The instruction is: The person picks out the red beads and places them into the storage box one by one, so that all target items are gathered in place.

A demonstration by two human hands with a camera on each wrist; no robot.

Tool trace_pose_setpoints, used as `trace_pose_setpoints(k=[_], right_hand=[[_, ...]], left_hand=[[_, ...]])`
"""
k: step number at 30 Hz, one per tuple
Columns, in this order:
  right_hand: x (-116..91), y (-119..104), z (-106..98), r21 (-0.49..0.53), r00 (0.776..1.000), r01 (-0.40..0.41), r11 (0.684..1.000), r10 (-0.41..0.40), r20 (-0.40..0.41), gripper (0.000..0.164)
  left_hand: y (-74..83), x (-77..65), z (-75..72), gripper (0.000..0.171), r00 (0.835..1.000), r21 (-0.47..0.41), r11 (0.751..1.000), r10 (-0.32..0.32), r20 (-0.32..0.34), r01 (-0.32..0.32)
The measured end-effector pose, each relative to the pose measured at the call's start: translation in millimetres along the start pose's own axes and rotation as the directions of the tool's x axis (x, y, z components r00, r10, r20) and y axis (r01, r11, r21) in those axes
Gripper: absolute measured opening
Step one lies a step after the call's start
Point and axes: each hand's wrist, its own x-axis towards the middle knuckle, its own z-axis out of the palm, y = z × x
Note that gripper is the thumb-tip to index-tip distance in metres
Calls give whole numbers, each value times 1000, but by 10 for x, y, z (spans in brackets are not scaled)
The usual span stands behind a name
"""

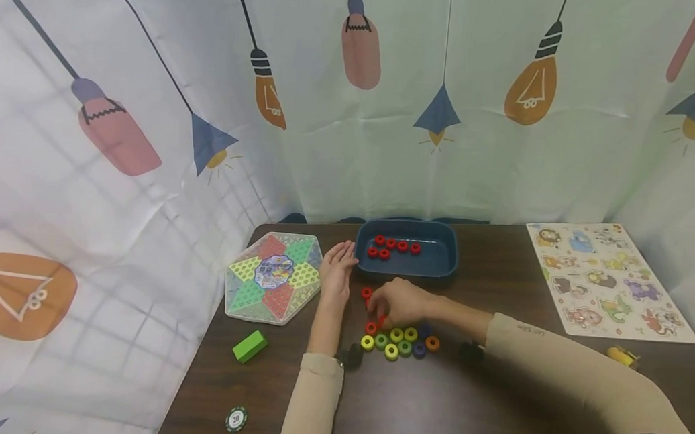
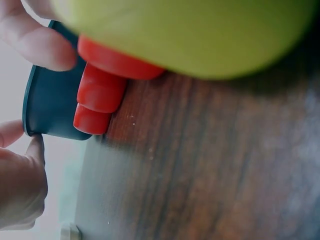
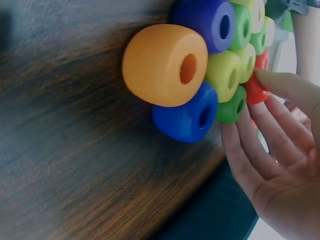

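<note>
My left hand (image 1: 337, 263) is at the left end of the dark blue tray (image 1: 450, 254), its fingers mostly straight and touching the tray's outer side. The left wrist view shows fingertips of that hand (image 2: 22, 185) at the tray's corner. Several red ring beads (image 1: 402, 246) lie inside the tray. In front of it, my right hand (image 1: 402, 300) reaches down over the group of beads. Its thumb and fingers pinch a red bead (image 3: 257, 90). Beside it lie another red bead (image 1: 371, 328), yellow beads (image 1: 391, 352), green beads (image 1: 405, 347), blue beads (image 1: 419, 350) and an orange bead (image 1: 432, 343).
Left of my left arm lies a hexagonal Chinese checkers board (image 1: 238, 303), with a green block (image 1: 250, 346) and a poker chip (image 1: 236, 419) nearer. An animal puzzle board (image 1: 609, 282) and a small yellow toy (image 1: 623, 357) are at the right. A patterned curtain (image 1: 364, 151) hangs behind the table.
</note>
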Motion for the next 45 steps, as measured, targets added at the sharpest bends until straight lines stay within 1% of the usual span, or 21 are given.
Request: trace_pose_setpoints(k=[3,6,8,12,15,17,19,21,24,26,27,29,31,34,38,43,45], right_hand=[[10,10,-55,91,999,-40,995,38,25,36],[44,36,-171,209,995,-93,973,86,46,37],[76,67,-290,292,993,-117,949,104,59,38],[130,112,-618,443,989,-149,884,130,74,41],[179,154,-888,505,984,-176,845,168,63,41],[231,222,-1039,534,979,-192,823,197,49,44],[289,327,-1143,557,971,-216,802,236,37,44],[347,463,-1191,575,961,-243,781,275,33,45],[404,667,-1184,557,940,-304,773,338,44,41],[429,787,-1151,551,925,-343,761,377,54,39],[437,836,-1133,542,917,-359,760,395,54,38],[453,921,-1101,533,904,-382,755,424,47,36],[475,979,-1072,524,897,-390,757,441,31,34],[511,1014,-1048,508,890,-394,766,455,3,31],[550,976,-1049,477,885,-402,782,465,-17,28],[584,908,-1033,411,885,-426,806,466,3,28],[600,902,-1015,399,884,-432,809,468,9,27]], left_hand=[[-2,4,-7,58,1000,-6,1000,0,3,0],[-6,5,-11,58,1000,-2,1000,3,3,-3],[-8,5,-16,59,1000,-1,1000,4,4,-4],[-17,11,-19,62,1000,13,1000,3,1,-3],[-17,16,-16,61,1000,15,1000,1,3,-1],[-14,17,-16,60,1000,13,1000,1,7,-1],[-8,17,-14,59,1000,9,1000,1,6,-1],[-6,15,-16,59,1000,11,1000,1,-1,-1],[0,5,-23,57,1000,11,1000,-5,-12,5],[0,-1,-27,57,1000,14,1000,-9,-6,9],[0,-2,-29,56,1000,18,1000,-10,-1,10],[-1,-4,-28,56,1000,17,1000,-11,15,10],[-1,-7,-24,56,1000,18,1000,-7,20,7],[-2,-10,-20,55,1000,12,1000,-1,12,1],[-5,-9,-8,56,1000,9,1000,1,11,-1],[-2,-4,1,58,1000,23,1000,-1,2,1],[1,-1,4,58,1000,26,1000,-2,-4,2]])
